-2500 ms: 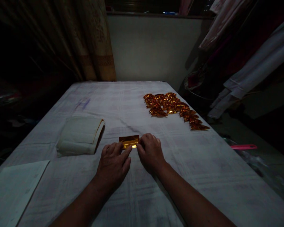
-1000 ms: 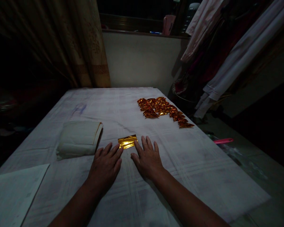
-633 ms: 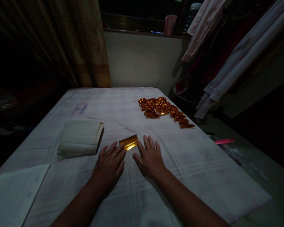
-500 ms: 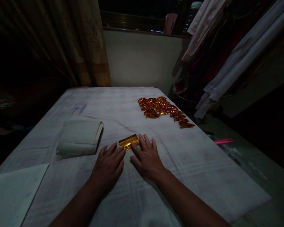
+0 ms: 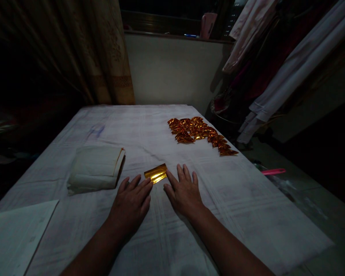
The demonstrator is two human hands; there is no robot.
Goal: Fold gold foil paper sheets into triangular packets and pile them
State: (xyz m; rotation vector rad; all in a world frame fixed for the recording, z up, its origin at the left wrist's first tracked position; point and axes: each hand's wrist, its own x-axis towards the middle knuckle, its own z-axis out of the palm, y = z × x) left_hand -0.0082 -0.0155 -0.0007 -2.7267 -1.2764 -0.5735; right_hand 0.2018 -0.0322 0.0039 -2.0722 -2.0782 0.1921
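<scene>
Gold foil strip (image 5: pixel 155 173) lies on the white table (image 5: pixel 232 199), between two flat hands.
Left hand (image 5: pixel 131 203) and right hand (image 5: pixel 184 191) rest spread open, fingertips touching its ends, holding nothing.

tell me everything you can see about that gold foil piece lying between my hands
The gold foil piece is a small, shiny, rectangular strip, apparently folded metallic paper, with bright creased highlights. It lies flat on the white cloth, turned slightly askew. The left hand has a fingertip at its near left end, and the right hand has its forefinger tip at its right end; both hands lie flat and open, neither gripping it.
</scene>
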